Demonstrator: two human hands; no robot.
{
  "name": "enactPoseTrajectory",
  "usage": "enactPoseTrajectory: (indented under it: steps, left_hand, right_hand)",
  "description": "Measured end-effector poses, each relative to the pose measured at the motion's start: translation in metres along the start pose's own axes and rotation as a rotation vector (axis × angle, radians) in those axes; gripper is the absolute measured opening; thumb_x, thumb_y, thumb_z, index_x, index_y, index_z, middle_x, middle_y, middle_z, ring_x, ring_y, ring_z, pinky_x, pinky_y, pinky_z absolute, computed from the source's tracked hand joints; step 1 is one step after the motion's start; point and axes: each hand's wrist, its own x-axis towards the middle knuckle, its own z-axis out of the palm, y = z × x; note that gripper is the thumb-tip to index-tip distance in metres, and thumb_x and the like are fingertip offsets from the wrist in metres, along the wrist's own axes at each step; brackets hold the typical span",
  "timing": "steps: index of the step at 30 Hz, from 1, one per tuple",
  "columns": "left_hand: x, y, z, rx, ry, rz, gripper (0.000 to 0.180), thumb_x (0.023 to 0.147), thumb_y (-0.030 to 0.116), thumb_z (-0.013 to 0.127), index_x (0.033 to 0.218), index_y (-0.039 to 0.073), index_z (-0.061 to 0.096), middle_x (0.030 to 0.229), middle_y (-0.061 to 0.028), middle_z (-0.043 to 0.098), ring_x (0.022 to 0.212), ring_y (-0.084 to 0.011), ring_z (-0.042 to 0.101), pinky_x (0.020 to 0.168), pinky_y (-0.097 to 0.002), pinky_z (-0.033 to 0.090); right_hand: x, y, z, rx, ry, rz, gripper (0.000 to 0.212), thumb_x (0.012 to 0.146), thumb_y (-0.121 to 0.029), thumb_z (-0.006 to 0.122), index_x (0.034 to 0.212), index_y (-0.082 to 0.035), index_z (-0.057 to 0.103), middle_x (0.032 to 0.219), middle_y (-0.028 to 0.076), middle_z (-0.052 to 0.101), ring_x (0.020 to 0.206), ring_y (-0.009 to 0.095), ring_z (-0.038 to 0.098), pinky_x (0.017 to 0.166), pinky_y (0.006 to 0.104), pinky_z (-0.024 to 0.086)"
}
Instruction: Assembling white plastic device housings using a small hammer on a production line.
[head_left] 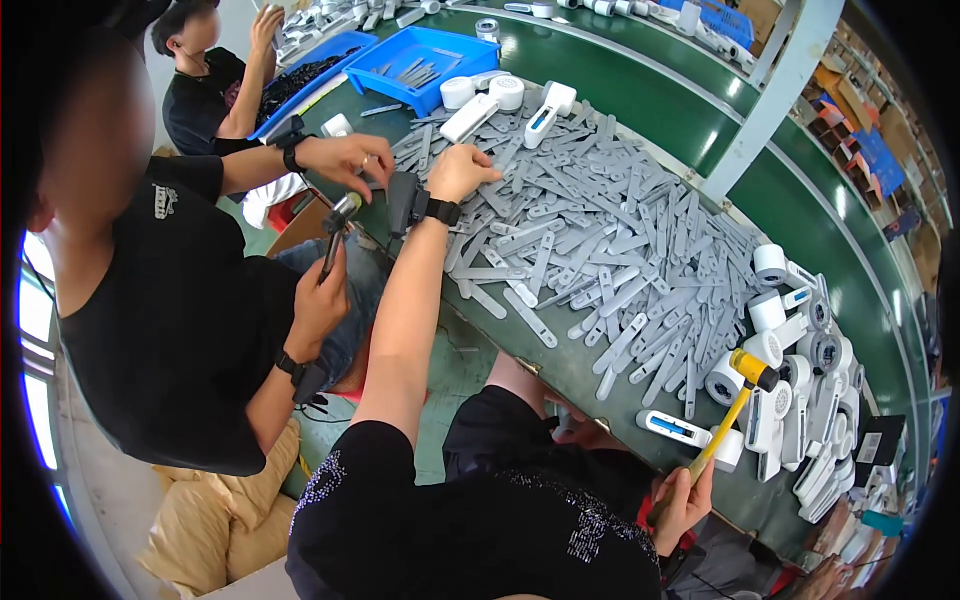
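My left hand reaches far forward over a pile of flat grey plastic strips on the table. Its fingers are curled in at the pile's left edge; whatever they may hold is hidden. A dark band with a box-like device sits on that wrist. Near the front edge on the right, my right hand grips the handle of a yellow mallet. The mallet's head, yellow with a black face, is raised beside white handheld devices with round heads. One white device with a blue strip lies below it.
Close on my left, a co-worker holds a metal-headed hammer. Another person sits beyond, by a blue tray of black parts. A blue bin and more white devices stand at the back. A pale post rises before the green conveyor.
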Motion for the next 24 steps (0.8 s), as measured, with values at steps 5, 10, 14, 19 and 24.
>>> enactPoseTrajectory:
  steps: [5, 10, 14, 19, 24]
  left_hand:
    - [0.009, 0.004, -0.004, -0.048, -0.064, -0.077, 0.036, 0.064, 0.035, 0.083, 0.08, 0.004, 0.074, 0.076, -0.0127, 0.07, 0.07, -0.0228, 0.067, 0.064, -0.0358, 0.05]
    - [0.004, 0.014, 0.002, 0.13, -0.007, -0.05, 0.035, 0.069, 0.042, 0.078, 0.083, 0.01, 0.076, 0.08, -0.0126, 0.071, 0.074, -0.0273, 0.068, 0.067, -0.0383, 0.051]
    - [-0.001, 0.009, 0.001, 0.098, -0.055, 0.033, 0.024, 0.07, 0.029, 0.077, 0.088, 0.013, 0.076, 0.086, -0.0115, 0.072, 0.084, -0.0276, 0.069, 0.076, -0.0376, 0.053]
    - [-0.003, 0.018, -0.007, 0.269, 0.147, -0.067, 0.021, 0.075, 0.029, 0.072, 0.091, 0.016, 0.075, 0.089, -0.0124, 0.072, 0.086, -0.0309, 0.068, 0.076, -0.0393, 0.053]
    - [-0.011, 0.056, -0.001, 0.515, 0.544, 0.107, 0.023, 0.09, 0.026, 0.058, 0.099, 0.006, 0.066, 0.087, -0.0164, 0.067, 0.082, -0.0359, 0.065, 0.072, -0.047, 0.05]
  right_hand:
    - [0.001, 0.002, -0.001, 0.026, -0.022, -0.015, 0.048, 0.094, -0.003, 0.052, 0.141, 0.003, 0.04, 0.073, 0.006, 0.056, 0.049, 0.008, 0.047, 0.042, 0.0197, 0.038]
    - [0.001, 0.0, 0.0, 0.067, -0.045, -0.013, 0.048, 0.094, -0.003, 0.052, 0.141, 0.003, 0.04, 0.074, 0.006, 0.056, 0.05, 0.008, 0.047, 0.043, 0.0198, 0.039]
    - [-0.001, -0.001, -0.002, 0.073, -0.048, 0.001, 0.048, 0.094, -0.002, 0.052, 0.14, 0.003, 0.04, 0.075, 0.006, 0.056, 0.051, 0.007, 0.047, 0.044, 0.0192, 0.039]
    - [-0.007, -0.007, -0.004, 0.075, -0.081, -0.001, 0.048, 0.094, -0.002, 0.051, 0.14, 0.003, 0.04, 0.075, 0.005, 0.057, 0.052, 0.007, 0.048, 0.045, 0.0184, 0.039]
    - [-0.021, 0.0, -0.015, 0.056, -0.063, -0.002, 0.048, 0.095, -0.004, 0.052, 0.141, 0.003, 0.04, 0.074, 0.005, 0.055, 0.05, 0.006, 0.046, 0.043, 0.0185, 0.037]
